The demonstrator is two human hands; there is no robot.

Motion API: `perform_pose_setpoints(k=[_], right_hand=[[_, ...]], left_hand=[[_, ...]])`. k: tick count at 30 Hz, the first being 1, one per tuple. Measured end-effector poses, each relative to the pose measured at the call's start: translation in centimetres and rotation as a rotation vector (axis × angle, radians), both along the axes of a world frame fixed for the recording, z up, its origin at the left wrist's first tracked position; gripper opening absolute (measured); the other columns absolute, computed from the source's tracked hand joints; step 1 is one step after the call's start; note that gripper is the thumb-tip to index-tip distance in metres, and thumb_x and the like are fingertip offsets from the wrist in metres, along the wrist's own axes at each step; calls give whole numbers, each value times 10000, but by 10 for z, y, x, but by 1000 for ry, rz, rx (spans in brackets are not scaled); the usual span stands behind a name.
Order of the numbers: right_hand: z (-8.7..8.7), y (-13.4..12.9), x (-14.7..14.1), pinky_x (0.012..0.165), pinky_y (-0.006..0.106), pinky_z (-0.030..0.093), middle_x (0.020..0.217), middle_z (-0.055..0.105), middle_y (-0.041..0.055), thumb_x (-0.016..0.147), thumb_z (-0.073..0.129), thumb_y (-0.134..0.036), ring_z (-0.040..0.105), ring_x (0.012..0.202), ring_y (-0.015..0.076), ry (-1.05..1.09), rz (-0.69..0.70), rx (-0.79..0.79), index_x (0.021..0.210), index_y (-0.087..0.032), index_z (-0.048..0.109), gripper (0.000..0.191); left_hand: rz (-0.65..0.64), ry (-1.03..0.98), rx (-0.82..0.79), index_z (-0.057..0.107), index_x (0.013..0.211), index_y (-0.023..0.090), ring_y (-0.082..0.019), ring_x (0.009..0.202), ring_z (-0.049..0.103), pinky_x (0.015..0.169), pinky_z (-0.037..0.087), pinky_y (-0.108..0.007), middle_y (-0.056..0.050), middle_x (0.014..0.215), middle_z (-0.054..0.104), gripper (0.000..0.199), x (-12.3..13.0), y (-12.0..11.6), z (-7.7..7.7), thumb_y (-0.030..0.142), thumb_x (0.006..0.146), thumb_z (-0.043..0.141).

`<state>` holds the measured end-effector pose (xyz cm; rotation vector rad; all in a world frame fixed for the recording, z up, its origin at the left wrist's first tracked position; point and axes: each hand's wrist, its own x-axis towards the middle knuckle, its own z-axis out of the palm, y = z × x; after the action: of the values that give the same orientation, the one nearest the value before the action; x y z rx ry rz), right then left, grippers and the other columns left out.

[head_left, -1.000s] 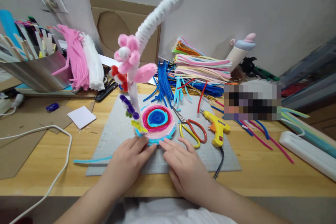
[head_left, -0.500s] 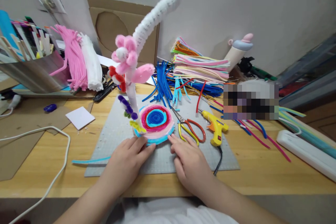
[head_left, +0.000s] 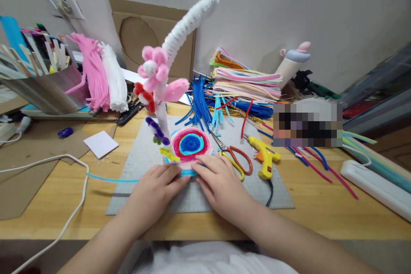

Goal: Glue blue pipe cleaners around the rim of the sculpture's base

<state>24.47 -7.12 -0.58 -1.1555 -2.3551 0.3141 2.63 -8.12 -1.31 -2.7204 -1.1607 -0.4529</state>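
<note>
A round disc of coiled pipe cleaners (head_left: pixel 192 144), blue at the centre with red, pink and light blue rings, lies on a grey cutting mat (head_left: pixel 128 203). From its left edge rises a white fuzzy stem (head_left: pixel 183 30) that bends right at the top and carries pink, red, purple and yellow pieces. My left hand (head_left: pixel 159 190) is closed at the disc's near-left rim; a light blue pipe cleaner (head_left: pixel 112 180) runs out from under it to the left. With fingers curled over the near rim, my right hand (head_left: pixel 223 184) grips the disc. Both hands' fingertips are partly hidden.
Scissors (head_left: pixel 236 156) and a yellow glue gun (head_left: pixel 265 156) lie right of the disc. Pipe cleaner bundles (head_left: pixel 247 81) are piled behind. A metal holder (head_left: pixel 48 94) of sticks stands back left. A white cable (head_left: pixel 72 218) crosses the left side; a power strip (head_left: pixel 375 186) is right.
My right hand has moved left along the near rim, closer to my left hand. The light blue pipe cleaner's free end has lifted from the mat. The view has shifted slightly.
</note>
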Motion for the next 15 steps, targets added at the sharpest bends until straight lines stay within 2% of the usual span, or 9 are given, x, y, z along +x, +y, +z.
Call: perform_pose_setpoints(k=[6,10,15], right_hand=[[-10,11,-9,953,424,328,1119,680,46,905,605,-198,594,1039,212,128,-29,-91,999,-261,672,132],[-12,10,-11,969,437,265,1097,677,18,876,644,-196,587,1036,201,154,-68,-118,906,-256,662,70],[-13,10,-14,966,437,244,1049,668,2,841,660,-182,579,1009,196,177,-118,-133,826,-245,643,67]], left_hand=[[49,-51,14,651,963,186,-213,904,621,790,495,-351,-76,1007,688,220,-3,-3,2,89,899,464],[77,-71,18,620,1058,177,-215,879,622,757,479,-348,-72,1008,684,245,-11,-9,0,94,918,438],[87,-55,-20,624,1053,202,-202,854,611,749,451,-336,-52,982,675,251,-27,-13,-5,94,923,438]])
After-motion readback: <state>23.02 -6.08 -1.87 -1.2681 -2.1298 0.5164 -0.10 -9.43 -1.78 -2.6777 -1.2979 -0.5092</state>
